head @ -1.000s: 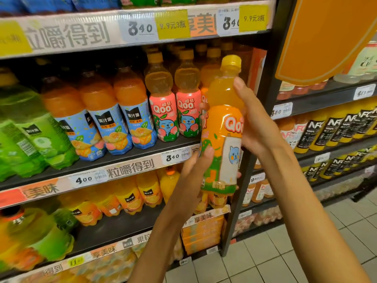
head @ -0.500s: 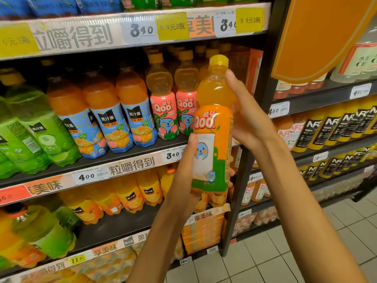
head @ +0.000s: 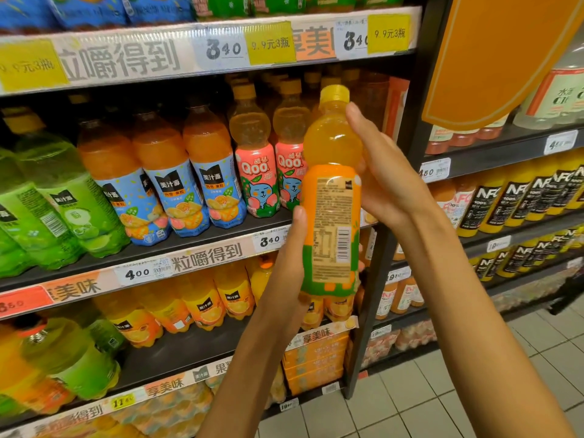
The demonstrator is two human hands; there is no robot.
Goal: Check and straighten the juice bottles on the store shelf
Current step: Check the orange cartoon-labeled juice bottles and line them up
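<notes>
An orange Qoo juice bottle with a yellow cap is held upright in front of the shelf, its back label with barcode facing me. My left hand grips its lower part from the left, thumb along the label edge. My right hand holds its upper body and neck from the right. Two pink Qoo bottles stand upright on the middle shelf just behind. Left of them stand three orange bottles with blue labels and tilted green bottles.
A black upright post divides this rack from a second one on the right holding black-labelled NFC bottles. An orange sign hangs at the top right. Lower shelves carry orange bottles and stacked cartons. Tiled floor lies at the bottom right.
The bottle has been turned in my hands: the front Qoo label rotated away and the back label with barcode now faces me. Both hands keep their grip.
</notes>
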